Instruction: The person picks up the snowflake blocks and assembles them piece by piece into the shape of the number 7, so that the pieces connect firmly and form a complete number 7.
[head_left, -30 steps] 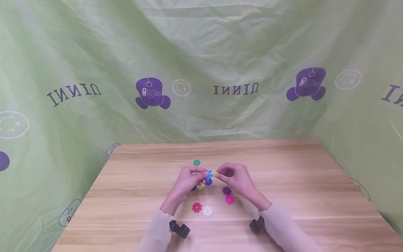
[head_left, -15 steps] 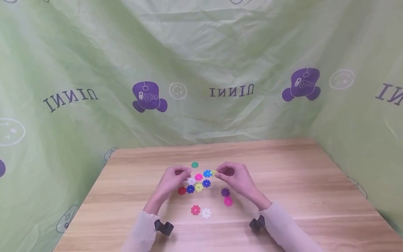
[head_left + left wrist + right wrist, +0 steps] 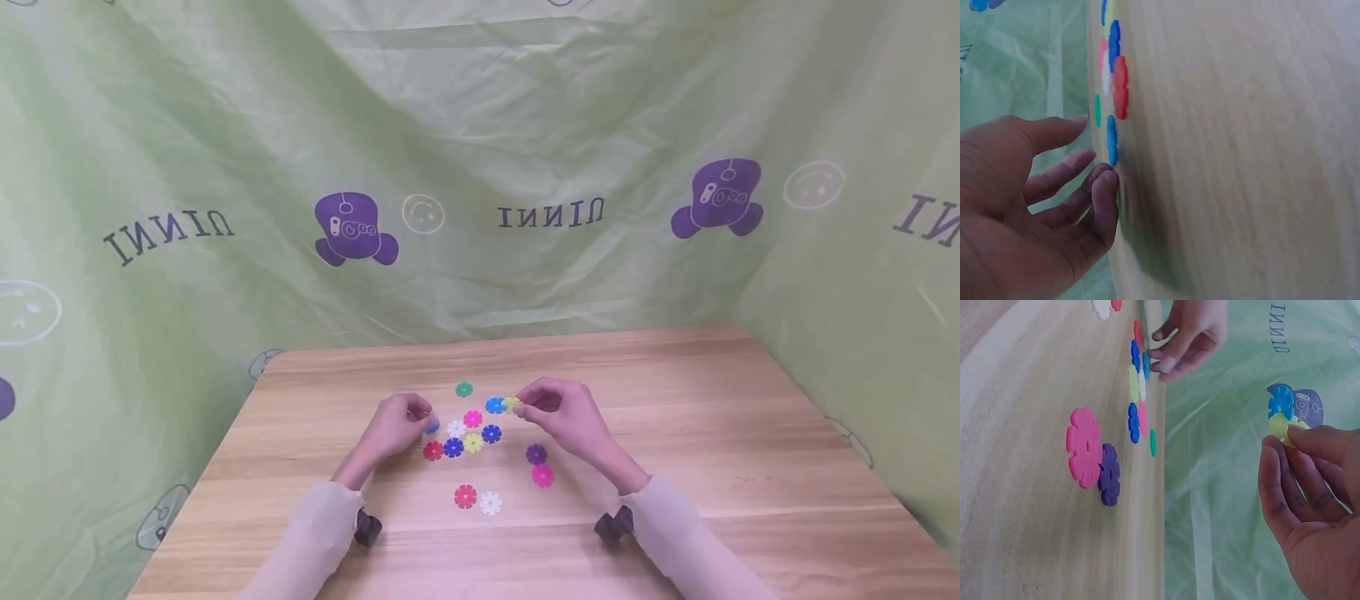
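"While the right hand (image 3: pixel 566 417) pinched a yellow disc (image 3: pixel 1279 429) between thumb and fingertips, a sky-blue disc (image 3: pixel 1281 403) jutted from its edge, the pair up off the table (image 3: pixel 712 450)!"

"And the left hand (image 3: pixel 393 425)?"

"Loosely curled, thumb well apart from the fingers, nothing visibly clasped! One loose blue disc (image 3: pixel 1112 140) lay right by its fingertips; whether they touched, I couldn't tell."

"Crowded over there, though! A red disc (image 3: pixel 433 451) sat just on the near side of that blue one, and a white disc (image 3: pixel 456 429) lay close on its right."

"A whole patch of them! A dark blue disc (image 3: pixel 453 447) came next to the red, then a pale yellow disc (image 3: pixel 473 442), then a second dark blue disc (image 3: pixel 491 433), with a pink disc (image 3: pixel 472 419) behind, all between the two hands."

"And a green disc (image 3: pixel 464 389) out on the far side, alone!"

"Near the right hand, a purple disc (image 3: pixel 536 454) and a magenta disc (image 3: pixel 543 476) lay together; joined or merely overlapping, the views didn't settle it."

"Closest to the person, a coral disc (image 3: pixel 465 497) lay just beside a second white disc (image 3: pixel 491 503), both well apart from the patch!"

"Beyond it all, a green curtain (image 3: pixel 480 125) walled off the far edge."
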`<state>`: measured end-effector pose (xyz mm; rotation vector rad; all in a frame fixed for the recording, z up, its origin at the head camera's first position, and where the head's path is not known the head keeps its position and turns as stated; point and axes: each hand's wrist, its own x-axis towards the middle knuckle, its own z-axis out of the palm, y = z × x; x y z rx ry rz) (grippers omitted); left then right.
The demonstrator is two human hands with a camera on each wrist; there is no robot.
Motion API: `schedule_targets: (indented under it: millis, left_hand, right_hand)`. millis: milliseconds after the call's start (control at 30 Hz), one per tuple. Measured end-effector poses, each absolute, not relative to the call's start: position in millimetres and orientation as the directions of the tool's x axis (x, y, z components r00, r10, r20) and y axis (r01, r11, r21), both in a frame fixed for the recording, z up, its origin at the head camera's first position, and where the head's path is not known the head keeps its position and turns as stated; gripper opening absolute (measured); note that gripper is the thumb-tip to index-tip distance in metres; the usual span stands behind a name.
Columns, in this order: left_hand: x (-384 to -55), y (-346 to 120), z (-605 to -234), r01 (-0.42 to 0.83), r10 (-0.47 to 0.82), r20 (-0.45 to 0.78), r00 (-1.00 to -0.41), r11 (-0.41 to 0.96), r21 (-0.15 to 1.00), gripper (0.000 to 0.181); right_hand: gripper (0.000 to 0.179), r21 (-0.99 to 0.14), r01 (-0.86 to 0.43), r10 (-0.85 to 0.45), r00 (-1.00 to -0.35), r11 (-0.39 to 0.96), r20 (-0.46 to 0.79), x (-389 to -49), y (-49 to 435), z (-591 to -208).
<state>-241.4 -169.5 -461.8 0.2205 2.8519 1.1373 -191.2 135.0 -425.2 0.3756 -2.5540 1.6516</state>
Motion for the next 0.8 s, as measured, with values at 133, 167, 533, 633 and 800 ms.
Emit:
schedule_targets:
  millis: [133,167,533,633,800]
  left_hand:
    - [-245.4,-170.6,-466.4,0.11,0.172,-0.023,-0.985,0.72,0.685,0.024]
    - [-246.2,-170.7,-467.0,0.108,0.171,-0.026,-0.985,0.723,0.683,0.026]
    - [-244.6,-171.4,-468.5,0.048,0.148,-0.088,-0.985,0.724,0.688,0.022]
    - [-243.0,-171.3,-467.6,0.037,0.149,-0.101,-0.984,0.718,0.695,0.021]
    - [-242.9,-171.0,-464.3,0.048,0.163,-0.1,-0.982,0.719,0.693,0.023]
  right_hand:
    - [0.014,-0.89,-0.247,-0.161,-0.967,0.384,0.199,-191.0,136.2,-424.5]
    - [0.014,-0.89,-0.246,-0.163,-0.967,0.385,0.197,-190.9,136.3,-424.4]
    - [0.015,-0.902,-0.223,-0.169,-0.971,0.369,0.17,-190.2,136.4,-425.5]
    - [0.015,-0.904,-0.222,-0.171,-0.971,0.366,0.169,-189.6,136.4,-425.5]
    - [0.015,-0.902,-0.229,-0.175,-0.969,0.365,0.175,-189.4,136.3,-423.6]
